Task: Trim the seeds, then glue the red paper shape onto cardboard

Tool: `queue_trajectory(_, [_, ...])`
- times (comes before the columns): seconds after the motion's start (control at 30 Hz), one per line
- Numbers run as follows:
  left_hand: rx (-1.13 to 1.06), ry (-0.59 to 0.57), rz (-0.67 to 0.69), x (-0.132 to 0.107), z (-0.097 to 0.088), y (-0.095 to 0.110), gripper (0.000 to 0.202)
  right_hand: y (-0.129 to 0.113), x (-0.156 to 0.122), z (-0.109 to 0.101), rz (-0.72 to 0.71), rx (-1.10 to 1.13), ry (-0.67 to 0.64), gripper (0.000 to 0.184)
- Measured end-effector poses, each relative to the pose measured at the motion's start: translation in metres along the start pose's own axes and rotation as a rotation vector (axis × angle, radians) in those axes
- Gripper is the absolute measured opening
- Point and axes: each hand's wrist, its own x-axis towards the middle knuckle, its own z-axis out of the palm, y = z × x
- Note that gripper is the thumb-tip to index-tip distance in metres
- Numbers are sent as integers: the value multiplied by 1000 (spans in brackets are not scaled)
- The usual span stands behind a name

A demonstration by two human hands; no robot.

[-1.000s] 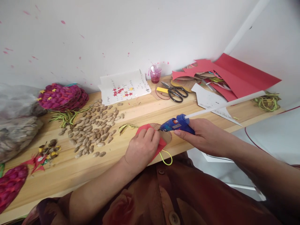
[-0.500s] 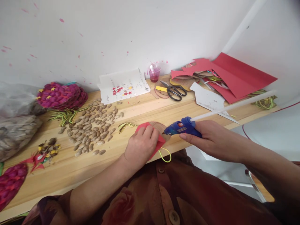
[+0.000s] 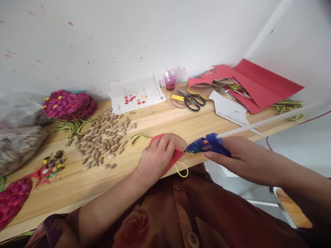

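Note:
My left hand lies on a red paper piece that rests over a brown cardboard disc at the front edge of the wooden table. Its fingers are curled and pressed down on the paper. A yellow-green cord loop hangs from under the paper. My right hand grips a blue hot glue gun with a long white glue stick out the back. The nozzle points left, just right of the disc's edge.
Several brown seeds lie scattered left of my hand, with striped cords beside them. Purple woven discs, a bag of seeds, black scissors, a pink cup, a star-covered sheet and red paper sheets line the back.
The glue gun has drawn back to the right, off the cardboard disc toward the table's edge. My left hand stays pressed on the red paper.

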Motion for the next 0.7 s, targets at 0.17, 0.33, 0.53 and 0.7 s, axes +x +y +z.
queue_trajectory(0.17, [-2,-2,-33,0,2,2,33,3,-4,1,-10,-7,1,41])
queue_trajectory(0.33, [4,10,-98,-1,4,2,32,4,-5,1,-16,-13,9,41])
queue_trajectory(0.53, [-10,-24,17,-2,5,-3,16,5,-4,1,-1,43,26,42])
queue_trajectory(0.7, [-55,87,71,-7,15,-7,29,24,-3,1,153,348,-101,46])
